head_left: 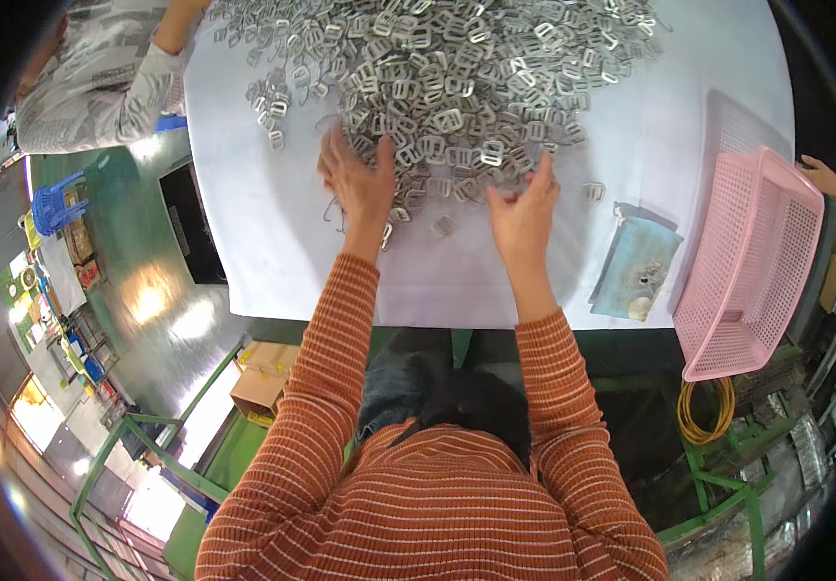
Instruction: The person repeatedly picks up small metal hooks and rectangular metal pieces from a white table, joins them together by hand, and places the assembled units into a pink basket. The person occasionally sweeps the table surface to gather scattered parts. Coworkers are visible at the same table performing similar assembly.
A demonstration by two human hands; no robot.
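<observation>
The white bench [273, 242] carries a wide heap of metal buckles [456, 68] across its far half. A pink basket [752, 261] overhangs the right edge. Left hand [358, 179] lies spread, grip wide, on the heap's near edge. Right hand [524, 213], grip narrow, pinches buckles there.

My left hand [358, 179] lies spread on the near edge of a big heap of small silver metal buckles [447, 77] on the white-covered table [273, 242]. My right hand [524, 208] is raised beside it, fingers curled at the heap's edge. A pink perforated plastic basket [752, 261] overhangs the table's right side.
</observation>
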